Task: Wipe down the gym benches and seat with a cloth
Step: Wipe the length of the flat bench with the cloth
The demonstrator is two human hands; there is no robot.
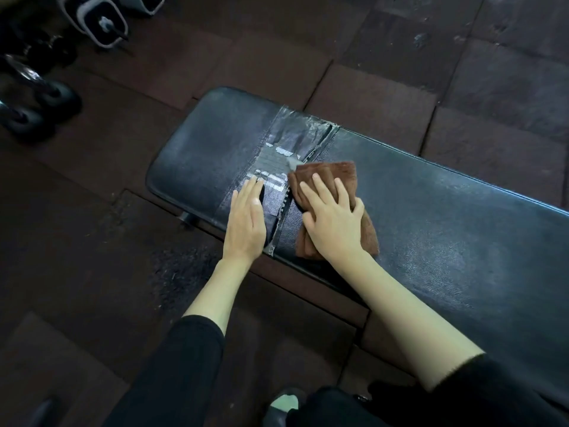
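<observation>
A black padded gym bench (pixel 431 211) runs from the centre to the right edge. A worn patch of peeling tape (pixel 292 143) crosses it near its left end. A folded brown cloth (pixel 335 174) lies on the pad just right of the tape. My right hand (pixel 332 217) presses flat on the cloth with fingers spread. My left hand (pixel 248 220) rests flat on the taped part of the pad, fingers straight, beside the cloth and holding nothing.
Dark rubber floor tiles (pixel 385 66) surround the bench. Several black dumbbells (pixel 34 103) lie at the upper left, with grey-edged weights (pixel 101 23) behind them. My shoe (pixel 284 405) shows at the bottom by the bench's near edge.
</observation>
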